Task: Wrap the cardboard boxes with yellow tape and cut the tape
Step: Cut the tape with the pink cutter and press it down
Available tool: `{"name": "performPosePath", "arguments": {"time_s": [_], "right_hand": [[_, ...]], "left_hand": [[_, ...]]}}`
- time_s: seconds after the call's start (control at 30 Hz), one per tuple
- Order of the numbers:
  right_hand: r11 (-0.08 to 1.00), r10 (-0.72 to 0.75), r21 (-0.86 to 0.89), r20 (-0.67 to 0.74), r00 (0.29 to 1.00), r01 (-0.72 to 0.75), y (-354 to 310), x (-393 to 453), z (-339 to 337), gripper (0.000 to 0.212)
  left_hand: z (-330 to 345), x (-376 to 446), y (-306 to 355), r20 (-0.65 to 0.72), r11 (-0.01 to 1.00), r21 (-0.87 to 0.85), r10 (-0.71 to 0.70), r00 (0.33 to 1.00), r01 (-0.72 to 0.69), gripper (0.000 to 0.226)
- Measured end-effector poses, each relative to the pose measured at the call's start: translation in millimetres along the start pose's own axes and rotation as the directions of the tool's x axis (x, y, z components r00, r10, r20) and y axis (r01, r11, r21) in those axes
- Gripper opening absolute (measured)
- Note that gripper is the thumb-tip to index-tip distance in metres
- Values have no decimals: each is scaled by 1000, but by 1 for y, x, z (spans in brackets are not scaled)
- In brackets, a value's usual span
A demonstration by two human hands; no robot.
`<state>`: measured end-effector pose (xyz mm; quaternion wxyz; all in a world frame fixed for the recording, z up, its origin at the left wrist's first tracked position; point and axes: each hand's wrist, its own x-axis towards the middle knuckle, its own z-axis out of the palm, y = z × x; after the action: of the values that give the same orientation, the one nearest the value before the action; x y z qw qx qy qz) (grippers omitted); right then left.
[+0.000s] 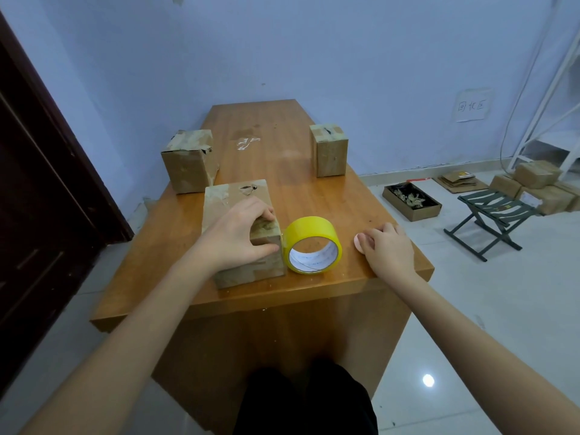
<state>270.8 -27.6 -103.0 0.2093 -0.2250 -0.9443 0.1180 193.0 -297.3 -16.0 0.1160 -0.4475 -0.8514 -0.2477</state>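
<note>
wooden table point(266, 158), long and orange-brown, runs away from me toward a pale blue wall point(314, 51); a dark door point(37, 171) stands at the left and a pale tiled floor point(489, 293) spreads to the right. on the floor at the right: a folding stool point(492, 215), an open tray box of scraps point(411, 200), flattened cardboard point(459, 181), a stack of boxes point(533, 186) and the foot of a white ladder frame point(539, 120). a handwritten paper sign point(472, 105) hangs on the wall. on the far half of the table, a left box point(188, 163) sits at the left edge and a right box point(329, 150) near the right edge, well apart, with a shiny scrap of tape residue point(246, 142) between them. near me, the near box point(241, 237) lies left of centre; my left hand point(238, 235) grips its near right corner, fingers curled over the top and thumb on the near face, hiding part of that corner. the yellow tape roll point(312, 244) stands on edge just right of the box, touching it, its open core facing me. my right hand point(387, 249) rests at the near right of the table with fingers curled over a small pink round object point(359, 243), mostly hidden; i cannot tell what it is.
</note>
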Motion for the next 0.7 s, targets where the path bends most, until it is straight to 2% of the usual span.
{"name": "performPosePath", "arguments": {"time_s": [0.1, 0.17, 0.23, 0.3, 0.33, 0.4, 0.47, 0.53, 0.6, 0.7], "right_hand": [[989, -31, 137, -141, 990, 51, -7, 2, -6, 37], [944, -119, 272, -249, 961, 187, -23, 4, -22, 37], [860, -245, 389, -254, 936, 331, -48, 7, -43, 33], [800, -391, 437, -139, 910, 411, -76, 12, -63, 29], [795, -463, 427, -31, 886, 431, -89, 18, -70, 29], [815, -554, 368, 267, 788, 448, -113, 32, -79, 30], [848, -530, 316, 537, 656, 426, -131, 40, -78, 33], [883, -456, 273, 695, 556, 383, -139, 44, -75, 35], [903, -423, 296, 743, 519, 312, -138, 42, -72, 34], [893, -449, 350, 649, 614, 284, -127, 36, -73, 31]], "left_hand": [[0, 0, -1, 5, 1000, -3, -3, 1000, 3, 39], [0, -1, -1, 6, 1000, -8, 1, 1000, -1, 39], [0, 0, -1, 5, 1000, -9, 2, 1000, -2, 39], [1, 0, -2, 5, 1000, -15, -2, 1000, 2, 39], [1, 0, -3, 5, 1000, -19, -3, 1000, 3, 40], [1, 0, -4, 4, 1000, -25, 0, 1000, 0, 41], [1, 0, -4, 8, 1000, -23, -3, 1000, 3, 42], [1, 1, -4, 10, 1000, -17, -4, 1000, 4, 42], [1, 0, -3, 19, 1000, -23, -9, 1000, 9, 42], [0, 1, -4, 28, 999, -24, -33, 999, 34, 45]]}}
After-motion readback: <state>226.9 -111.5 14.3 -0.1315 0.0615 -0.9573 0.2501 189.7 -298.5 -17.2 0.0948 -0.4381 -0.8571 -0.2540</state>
